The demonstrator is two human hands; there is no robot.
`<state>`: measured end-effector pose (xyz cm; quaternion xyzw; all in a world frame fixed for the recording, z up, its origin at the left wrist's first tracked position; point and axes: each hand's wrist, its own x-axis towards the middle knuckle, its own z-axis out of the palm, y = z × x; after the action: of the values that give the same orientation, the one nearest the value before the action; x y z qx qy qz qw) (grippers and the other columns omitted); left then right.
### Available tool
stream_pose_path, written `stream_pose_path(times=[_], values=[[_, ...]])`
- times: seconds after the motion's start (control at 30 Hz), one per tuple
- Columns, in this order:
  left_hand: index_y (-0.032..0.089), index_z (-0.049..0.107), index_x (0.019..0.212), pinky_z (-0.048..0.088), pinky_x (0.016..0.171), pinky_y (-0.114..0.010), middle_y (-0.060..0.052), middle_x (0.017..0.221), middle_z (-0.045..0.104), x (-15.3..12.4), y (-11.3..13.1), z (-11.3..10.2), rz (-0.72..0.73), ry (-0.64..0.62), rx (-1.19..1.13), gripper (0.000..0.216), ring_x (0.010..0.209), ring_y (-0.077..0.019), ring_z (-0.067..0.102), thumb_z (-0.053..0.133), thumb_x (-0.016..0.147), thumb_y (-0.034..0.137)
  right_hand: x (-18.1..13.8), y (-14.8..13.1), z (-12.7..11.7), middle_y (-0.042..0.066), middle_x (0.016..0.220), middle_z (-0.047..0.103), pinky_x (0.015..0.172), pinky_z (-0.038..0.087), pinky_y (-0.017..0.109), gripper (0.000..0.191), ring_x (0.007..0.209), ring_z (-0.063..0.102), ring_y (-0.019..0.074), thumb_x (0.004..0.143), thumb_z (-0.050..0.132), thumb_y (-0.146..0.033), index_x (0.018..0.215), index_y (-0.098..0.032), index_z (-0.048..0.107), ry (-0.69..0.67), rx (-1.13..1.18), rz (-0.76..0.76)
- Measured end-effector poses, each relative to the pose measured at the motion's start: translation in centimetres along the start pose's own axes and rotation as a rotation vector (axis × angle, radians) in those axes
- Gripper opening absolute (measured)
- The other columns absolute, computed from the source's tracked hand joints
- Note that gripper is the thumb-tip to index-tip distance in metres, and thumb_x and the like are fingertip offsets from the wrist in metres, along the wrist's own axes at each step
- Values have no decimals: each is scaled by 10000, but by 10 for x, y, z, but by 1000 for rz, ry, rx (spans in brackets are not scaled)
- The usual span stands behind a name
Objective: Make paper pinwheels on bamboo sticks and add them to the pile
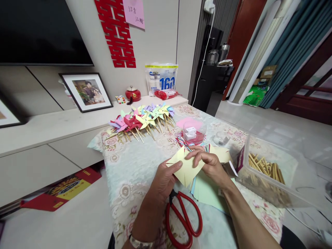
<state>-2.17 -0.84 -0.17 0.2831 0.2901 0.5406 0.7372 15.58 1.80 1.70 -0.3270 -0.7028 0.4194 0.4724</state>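
A pale yellow paper square (188, 170) with slits cut in from its corners is held up over the table. My left hand (166, 181) pinches its left side, thumb on top. At the upper right edge, the bent fingers of my right hand (210, 162) grip the same paper; their tips are partly hidden. Red-handled scissors (185, 221) lie just below my left hand, their blades mostly covered. Under my right hand is a fanned stack of coloured paper (207, 193), pale green on top. More cream paper (220, 154) lies behind that hand.
Several finished paper pinwheels (145, 120) on sticks lie at the table's far left. A clear plastic box (255, 190) of short wooden sticks (269, 169) stands right. A round clear tub (199, 131) and a small clear lid (221, 139) sit beyond my hands on the flowered tablecloth (121, 169).
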Motion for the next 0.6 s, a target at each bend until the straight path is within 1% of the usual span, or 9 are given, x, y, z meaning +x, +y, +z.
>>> stream_pose_path(times=[0.07,0.13,0.23,0.3,0.43,0.5,0.57,0.6], values=[[126,723,1084,537,779,-354,-116,962,765,1,0,-2,-14,51,5,496,882,-289,713,851,644,313,0,1,1,43,1055,750,1059,360,458,190,1188,557,288,841,636,-203,665,-251,691,-4,-66,-44],[100,725,1048,537,741,-335,-119,917,770,3,-2,-4,-12,143,20,524,809,-265,714,886,589,295,1,4,1,38,1119,729,1050,371,455,231,1173,564,275,822,565,-109,698,-250,701,-10,-146,-89],[79,723,995,538,678,-307,-102,825,769,7,-7,-8,33,280,60,513,687,-210,694,903,553,268,1,12,1,33,1155,708,1035,380,468,400,1173,552,253,729,437,25,774,-255,719,-11,-300,-158],[74,722,970,538,641,-301,-91,781,765,10,-11,-11,76,351,89,507,637,-193,679,904,538,269,1,19,2,39,1141,705,1014,391,481,487,1151,548,245,675,387,69,811,-254,724,-7,-417,-195],[79,721,900,538,591,-294,-71,719,755,15,-14,-15,152,454,115,454,586,-183,668,890,525,273,0,27,2,58,1114,693,975,421,493,551,1140,526,250,639,360,106,867,-242,722,-19,-568,-230],[85,718,875,538,578,-292,-63,700,752,17,-13,-15,175,500,122,433,573,-182,666,881,516,266,0,25,3,62,1123,683,980,424,495,559,1154,520,252,651,367,114,915,-239,711,-13,-580,-253],[88,714,853,536,568,-290,-61,689,750,17,-11,-13,182,531,115,431,562,-180,664,881,494,257,0,20,5,66,1135,673,991,423,494,515,1159,523,253,712,407,102,970,-237,697,2,-569,-283],[89,712,849,536,567,-289,-60,687,750,17,-10,-11,180,539,101,437,559,-179,663,882,481,252,0,17,7,68,1131,671,991,422,492,465,1151,528,255,757,444,80,994,-235,690,9,-562,-298]])
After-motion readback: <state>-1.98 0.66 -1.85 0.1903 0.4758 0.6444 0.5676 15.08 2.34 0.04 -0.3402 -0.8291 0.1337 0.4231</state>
